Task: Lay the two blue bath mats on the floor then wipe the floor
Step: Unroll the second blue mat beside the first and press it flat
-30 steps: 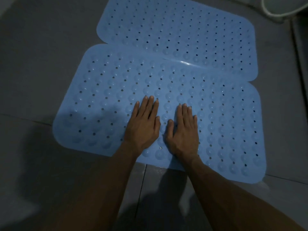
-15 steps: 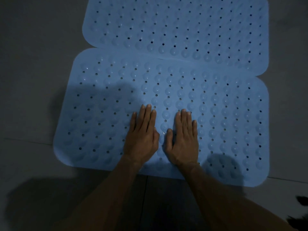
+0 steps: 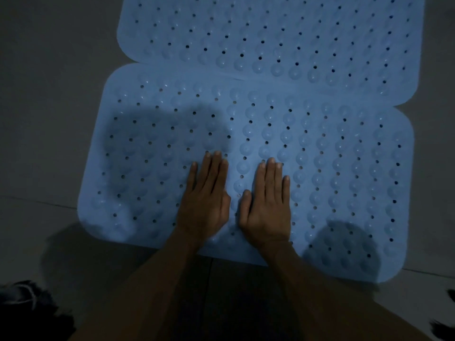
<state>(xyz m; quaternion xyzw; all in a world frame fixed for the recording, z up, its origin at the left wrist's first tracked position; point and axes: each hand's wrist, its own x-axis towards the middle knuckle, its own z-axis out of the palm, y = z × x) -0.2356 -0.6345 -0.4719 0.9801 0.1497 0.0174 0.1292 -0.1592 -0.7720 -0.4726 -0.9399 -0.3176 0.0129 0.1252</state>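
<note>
While both blue mats lie flat on the grey tiled floor [image 3: 44, 119], the near mat [image 3: 344, 173] overlapping the far mat [image 3: 270, 33], the left hand [image 3: 205, 200] and right hand [image 3: 267, 205] press the near mat, fingers straight. Dark hair [image 3: 29, 313] intrudes lower left.

far mat [image 3: 270, 33] cut off at top, dark obj [image 3: 32, 313] bottom-left unclear

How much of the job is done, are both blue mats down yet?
Both look down: the far mat and the near mat lie flat on the floor, edges overlapping slightly. In hand: the left hand and right hand press flat on the near mat, side by side. Left: wiping the floor. No cloth or mop shows yet.
</note>
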